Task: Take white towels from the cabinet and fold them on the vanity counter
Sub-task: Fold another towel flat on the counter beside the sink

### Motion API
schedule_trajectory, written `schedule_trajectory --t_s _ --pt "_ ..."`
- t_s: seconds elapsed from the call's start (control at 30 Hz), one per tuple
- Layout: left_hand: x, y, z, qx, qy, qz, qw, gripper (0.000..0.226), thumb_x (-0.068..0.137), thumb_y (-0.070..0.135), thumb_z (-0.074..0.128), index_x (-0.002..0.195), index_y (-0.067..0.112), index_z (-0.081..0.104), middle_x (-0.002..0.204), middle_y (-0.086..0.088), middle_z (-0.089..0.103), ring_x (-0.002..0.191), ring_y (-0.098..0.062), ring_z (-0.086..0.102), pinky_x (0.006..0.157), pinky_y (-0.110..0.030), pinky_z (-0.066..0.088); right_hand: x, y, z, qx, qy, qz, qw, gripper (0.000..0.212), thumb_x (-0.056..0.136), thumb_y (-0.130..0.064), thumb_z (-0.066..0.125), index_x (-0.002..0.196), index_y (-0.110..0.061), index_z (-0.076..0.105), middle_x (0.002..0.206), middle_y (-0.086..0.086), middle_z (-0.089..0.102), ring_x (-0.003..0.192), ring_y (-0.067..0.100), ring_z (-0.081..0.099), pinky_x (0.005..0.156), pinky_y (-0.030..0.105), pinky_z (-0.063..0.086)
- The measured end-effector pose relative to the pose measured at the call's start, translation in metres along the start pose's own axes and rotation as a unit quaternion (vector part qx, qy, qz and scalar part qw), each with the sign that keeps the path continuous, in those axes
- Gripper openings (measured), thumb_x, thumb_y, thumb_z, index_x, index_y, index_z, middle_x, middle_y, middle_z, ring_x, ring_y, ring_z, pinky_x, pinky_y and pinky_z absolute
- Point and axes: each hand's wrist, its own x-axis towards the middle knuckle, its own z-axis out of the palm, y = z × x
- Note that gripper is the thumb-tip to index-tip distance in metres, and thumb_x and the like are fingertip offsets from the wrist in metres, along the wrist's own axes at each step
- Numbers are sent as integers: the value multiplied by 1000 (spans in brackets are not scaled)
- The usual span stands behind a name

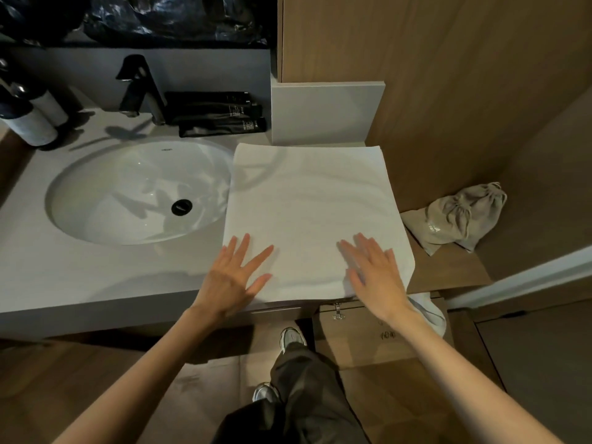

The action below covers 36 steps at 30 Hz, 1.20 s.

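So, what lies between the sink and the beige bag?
The towel, spread flat, left hand and right hand on its near part, as the head view shows.

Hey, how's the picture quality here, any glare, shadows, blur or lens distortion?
Head view: wide-angle lens bows the counter edge and towel sides; dim warm light; glints in the sink; faucet shadow falls on the counter; right hand looks slightly blurred, left hand sharper.

Sink: we see a white oval basin, black drain.
Faucet: black, behind the sink.
Tubes: black, stacked right of the faucet.
Pouch: beige drawstring, lying on the wooden ledge to our right.
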Motion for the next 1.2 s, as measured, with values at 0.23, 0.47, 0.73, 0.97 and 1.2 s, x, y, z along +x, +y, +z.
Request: schedule_trajectory --t_s 0.23,0.47,0.73,0.97,1.2 --pt "-13 -15 -11 -15 -99 -10 995 96 70 89 36 150 47 4 158 0 -18 147 -21 -15 121 -41 3 -2 -19 9 -108 -103 18 989 57 95 -64 26 148 -55 6 163 -8 -8 144 48 -11 113 65 -2" --pt "1 5 -18 -170 22 -145 975 36 101 36 41 136 35 52 157 4 28 146 -15 21 113 -35 28 -8 -34 -4 -177 -115 16 977 62 90 -71 7 147 -51 18 155 -3 27 135 42 32 113 65 9" --pt "5 -5 -18 -206 96 -249 941 39 90 27 63 127 21 58 137 -7 46 126 -29 45 101 -44 44 30 -68 -29 -143 -59 -51 987 44 102 -23 35 144 -36 35 125 1 58 107 27 58 95 40 38" --pt "15 -23 -22 -268 81 -326 903 34 91 23 62 121 9 56 112 -10 58 104 -27 55 87 -36 44 132 -103 -29 -51 -79 -107 990 57 97 -3 37 142 -38 40 150 -2 33 129 24 43 88 36 40" --pt "37 -36 -25 -290 56 -349 889 26 88 31 63 71 15 52 61 0 48 58 -19 46 59 -32 40 221 -121 -10 -39 -137 -105 984 53 99 -13 36 144 -41 33 135 8 40 115 31 48 91 39 41"
